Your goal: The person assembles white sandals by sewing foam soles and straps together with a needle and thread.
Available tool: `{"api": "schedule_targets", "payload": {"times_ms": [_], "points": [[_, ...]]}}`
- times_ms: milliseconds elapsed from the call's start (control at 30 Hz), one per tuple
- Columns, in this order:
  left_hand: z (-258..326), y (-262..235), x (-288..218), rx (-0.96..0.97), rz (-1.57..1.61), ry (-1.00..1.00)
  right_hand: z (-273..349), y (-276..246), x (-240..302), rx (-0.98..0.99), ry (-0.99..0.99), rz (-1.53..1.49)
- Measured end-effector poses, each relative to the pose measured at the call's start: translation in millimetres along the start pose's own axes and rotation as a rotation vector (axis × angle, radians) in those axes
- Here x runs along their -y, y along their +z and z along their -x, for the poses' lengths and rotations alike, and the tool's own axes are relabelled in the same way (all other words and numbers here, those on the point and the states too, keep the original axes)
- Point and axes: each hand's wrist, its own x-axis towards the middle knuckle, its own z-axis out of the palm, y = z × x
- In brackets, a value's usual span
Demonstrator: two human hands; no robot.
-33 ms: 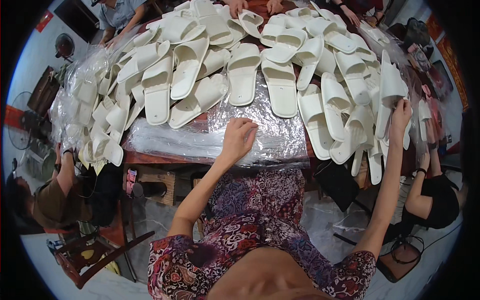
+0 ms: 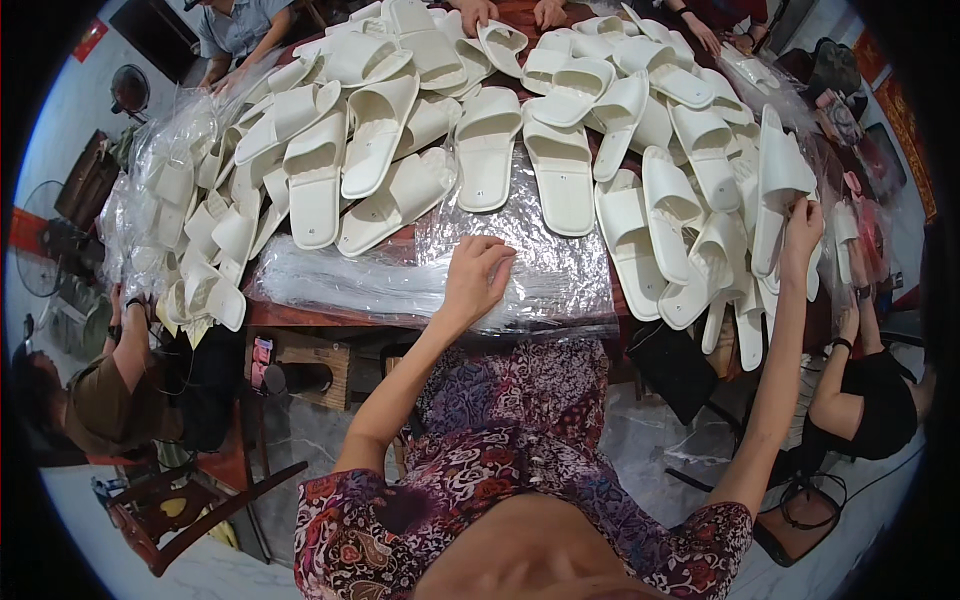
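A large heap of white open-toe slippers covers the table. At its right edge, my right hand is closed on the side of a slipper that stands nearly upright against the pile. My left hand is over the near middle of the table, above clear plastic bags. Its fingers are loosely bent with the thumb apart, and I see nothing held in them. Just beyond it, two slippers lie side by side with their heels toward me. A bundle of clear plastic lies left of this hand.
Co-workers sit around the table; hands show at the far side, and a person in black is at the right. Crumpled clear plastic edges the left side. A wooden chair stands lower left, and a black bag hangs below the table edge.
The slipper in my right hand has shifted very slightly downward at its upper end. My left hand has stayed in place.
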Motion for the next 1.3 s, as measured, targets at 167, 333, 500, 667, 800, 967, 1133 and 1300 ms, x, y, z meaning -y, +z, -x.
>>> {"api": "schedule_targets", "payload": {"times_ms": [167, 333, 500, 667, 800, 967, 1133, 1300], "points": [[2.4, -6.4, -0.8, -0.03, -0.027, -0.015, -55.1, 10.9, -51.8, -0.193, 0.018, 0.612], [2.3, -2.5, 0.2, -0.05, -0.021, -0.02, -98.2, -6.8, -98.4, -0.242, 0.038, 0.865], [5.7, -4.2, -0.4, -0.04, -0.016, -0.046, -128.5, -11.3, -118.5, -0.15, 0.17, 0.976], [6.3, -8.0, -3.1, -0.055, 0.0, -0.032, -153.5, -20.4, -120.0, 0.066, 0.236, 1.1], [6.1, -8.1, -3.7, -0.038, -0.012, -0.045, -143.8, -9.7, -103.8, 0.154, 0.254, 1.121], [3.2, -4.1, -3.1, -0.041, 0.016, -0.027, -125.4, -20.3, -90.1, 0.157, 0.203, 1.052], [3.4, -4.2, -3.1, -0.042, 0.007, -0.033, -81.1, -3.3, -56.3, 0.212, 0.067, 1.103], [5.0, -3.2, -1.8, -0.054, 0.01, -0.026, -0.4, 26.3, -14.2, 0.073, -0.242, 0.87]]}}
